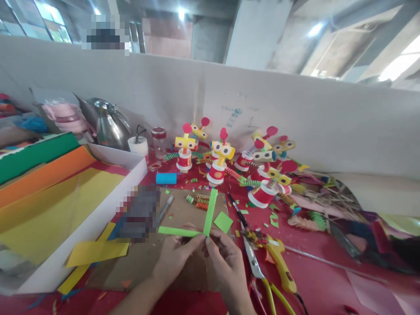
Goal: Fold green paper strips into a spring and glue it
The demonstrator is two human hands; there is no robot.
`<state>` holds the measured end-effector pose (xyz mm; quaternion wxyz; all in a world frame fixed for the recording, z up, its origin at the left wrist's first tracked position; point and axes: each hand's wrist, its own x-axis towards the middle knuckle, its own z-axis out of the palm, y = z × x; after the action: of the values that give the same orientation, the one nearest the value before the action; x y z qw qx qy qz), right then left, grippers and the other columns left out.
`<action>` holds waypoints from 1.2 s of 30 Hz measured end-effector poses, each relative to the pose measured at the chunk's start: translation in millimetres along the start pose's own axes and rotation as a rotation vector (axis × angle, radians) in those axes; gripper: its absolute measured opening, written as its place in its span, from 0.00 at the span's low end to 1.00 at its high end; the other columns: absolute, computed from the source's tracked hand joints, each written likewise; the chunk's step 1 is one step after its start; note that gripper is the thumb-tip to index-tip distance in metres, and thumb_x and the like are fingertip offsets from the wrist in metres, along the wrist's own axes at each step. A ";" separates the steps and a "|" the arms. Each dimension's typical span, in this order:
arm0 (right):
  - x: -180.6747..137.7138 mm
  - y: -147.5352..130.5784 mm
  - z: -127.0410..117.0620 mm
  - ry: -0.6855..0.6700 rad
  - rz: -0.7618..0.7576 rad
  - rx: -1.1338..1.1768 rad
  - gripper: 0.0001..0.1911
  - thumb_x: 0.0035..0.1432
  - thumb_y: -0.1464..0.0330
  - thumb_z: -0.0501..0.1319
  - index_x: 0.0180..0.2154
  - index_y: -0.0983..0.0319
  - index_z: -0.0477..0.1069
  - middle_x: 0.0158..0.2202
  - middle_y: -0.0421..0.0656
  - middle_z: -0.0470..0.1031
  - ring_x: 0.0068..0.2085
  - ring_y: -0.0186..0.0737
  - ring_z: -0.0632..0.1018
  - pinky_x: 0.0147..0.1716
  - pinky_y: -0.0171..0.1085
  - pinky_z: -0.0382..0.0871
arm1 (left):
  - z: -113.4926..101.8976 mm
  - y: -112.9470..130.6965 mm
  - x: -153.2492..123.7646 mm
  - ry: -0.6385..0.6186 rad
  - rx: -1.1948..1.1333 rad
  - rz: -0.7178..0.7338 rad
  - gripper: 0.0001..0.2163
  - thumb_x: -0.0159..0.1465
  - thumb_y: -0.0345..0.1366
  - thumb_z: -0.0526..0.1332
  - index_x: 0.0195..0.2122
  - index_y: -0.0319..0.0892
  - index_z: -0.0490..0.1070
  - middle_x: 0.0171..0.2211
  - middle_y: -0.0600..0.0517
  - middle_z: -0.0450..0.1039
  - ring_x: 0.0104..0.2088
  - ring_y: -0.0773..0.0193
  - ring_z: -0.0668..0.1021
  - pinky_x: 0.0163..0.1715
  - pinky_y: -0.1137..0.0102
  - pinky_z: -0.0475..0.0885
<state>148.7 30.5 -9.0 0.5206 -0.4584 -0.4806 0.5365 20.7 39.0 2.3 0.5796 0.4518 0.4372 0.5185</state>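
Observation:
Two light green paper strips [210, 212] meet at a right angle between my fingertips, one pointing left and the other away from me. My left hand [179, 253] pinches them near the corner from the left. On the other side my right hand [226, 258] is closed on the same corner, thumb against the paper. Both hands are just above a brown cardboard sheet [144, 267]. A green paper square [223, 222] lies right of the upright strip. Beyond it sit small accordion-folded paper pieces [202, 201], striped green and orange.
Paper-cup figures [216, 170] stand at the back. Scissors [252, 253] and a yellow glue gun [282, 267] lie at right. A white box [131, 170] of coloured paper is at left, beside a steel jug [110, 124]. A blue paper roll [166, 178] lies behind the cardboard.

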 end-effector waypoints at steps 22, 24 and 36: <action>2.4 -10.8 -3.0 -0.025 -0.107 -0.034 0.11 0.54 0.62 0.63 0.37 0.62 0.76 0.28 0.41 0.75 0.29 0.35 0.74 0.29 0.33 0.70 | -1.5 4.0 -7.0 0.100 0.171 0.052 0.10 0.56 0.44 0.63 0.25 0.42 0.75 0.24 0.53 0.73 0.30 0.62 0.72 0.31 0.71 0.64; 2.7 -10.6 -3.0 -0.006 -0.109 -0.033 0.10 0.53 0.63 0.64 0.35 0.62 0.76 0.26 0.40 0.75 0.27 0.34 0.74 0.29 0.33 0.69 | -1.4 1.6 -7.0 0.134 0.143 0.020 0.11 0.55 0.44 0.65 0.24 0.42 0.75 0.22 0.54 0.71 0.27 0.63 0.71 0.28 0.71 0.62; 6.1 -10.0 -4.0 -0.099 -0.111 -0.008 0.14 0.53 0.58 0.64 0.35 0.63 0.76 0.28 0.43 0.78 0.29 0.37 0.78 0.30 0.36 0.74 | 0.0 7.8 -9.6 0.171 0.148 0.064 0.10 0.53 0.42 0.66 0.20 0.43 0.75 0.22 0.52 0.74 0.28 0.61 0.73 0.30 0.70 0.63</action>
<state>153.6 36.6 0.5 0.5236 -0.4059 -0.5325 0.5268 18.3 29.9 10.3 0.4884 0.4612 0.5073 0.5398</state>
